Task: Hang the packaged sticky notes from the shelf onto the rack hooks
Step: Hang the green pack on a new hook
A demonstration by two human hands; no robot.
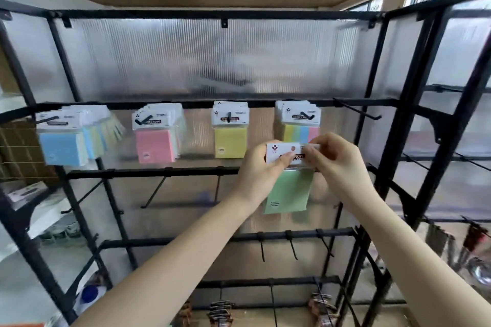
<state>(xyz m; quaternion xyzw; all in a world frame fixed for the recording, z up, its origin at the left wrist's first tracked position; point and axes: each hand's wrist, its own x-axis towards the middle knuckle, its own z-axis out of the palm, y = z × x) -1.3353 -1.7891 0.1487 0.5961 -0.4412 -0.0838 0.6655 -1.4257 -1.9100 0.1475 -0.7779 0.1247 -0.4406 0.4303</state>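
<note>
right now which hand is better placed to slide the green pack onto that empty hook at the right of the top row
Right. The right hand pinches the green pack on the side nearer the empty hook; the left hand holds its far side.

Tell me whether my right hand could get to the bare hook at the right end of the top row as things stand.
Probably yes. The empty hook juts out up and to the right of the right hand with nothing hanging between them, though both hands pinch the green sticky note pack, the left hand included.

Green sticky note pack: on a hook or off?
Off: both hands, left and right, pinch the green sticky note pack by its header, below the hung packs.
</note>
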